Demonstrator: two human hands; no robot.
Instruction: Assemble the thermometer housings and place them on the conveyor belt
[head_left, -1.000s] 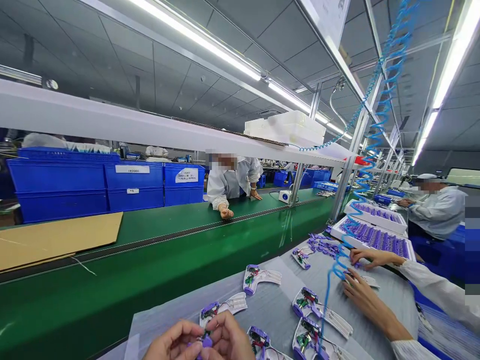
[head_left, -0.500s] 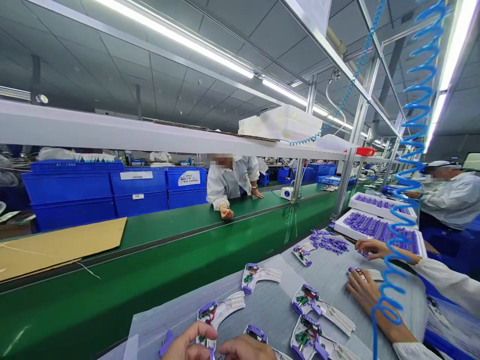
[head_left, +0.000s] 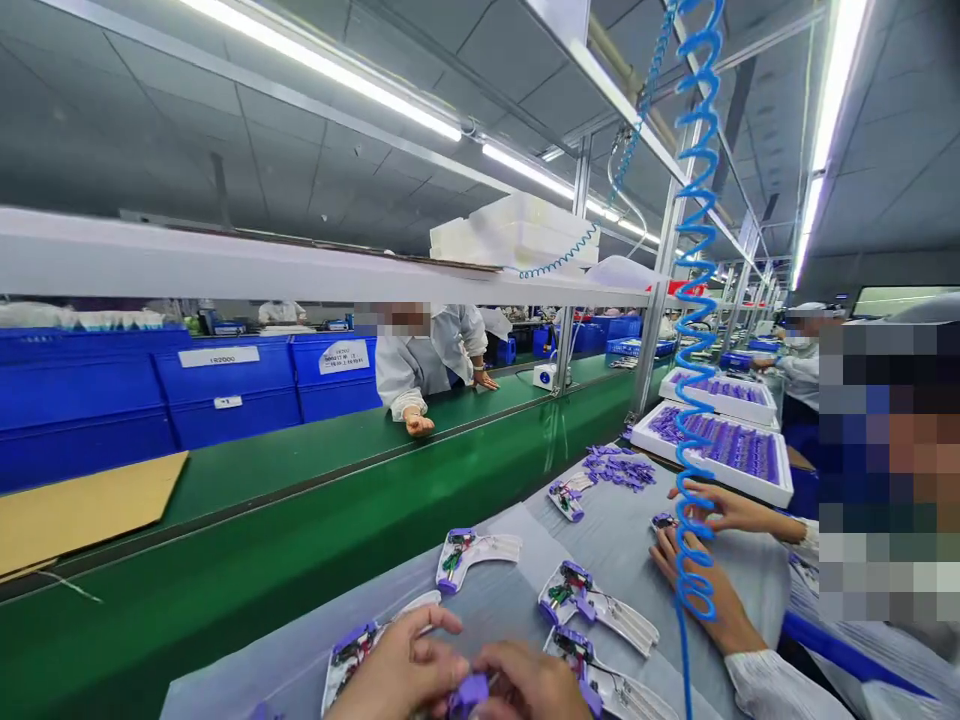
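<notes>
At the bottom of the view, my left hand and my right hand meet, fingers closed around a small purple plastic part. My fingers partly hide it. Beside my left hand lies a white curved half housing with purple trim and wiring, partly covered by the hand. Just right of my right hand is another half housing, cut by the lower edge. Above these, two similar housings, one to the left and one to the right, lie open side up, showing green boards and red and black wires.
A co-worker's hands work over another housing at the right. A pile of purple parts and white foam trays lie farther back. A blue coiled hose hangs in front. Beyond the table runs a green conveyor; another person leans there.
The view has swung right, so the scene sits farther left. My hands have come together, and the purple plastic part now shows between them. The co-worker's right and left hands are closer together.
</notes>
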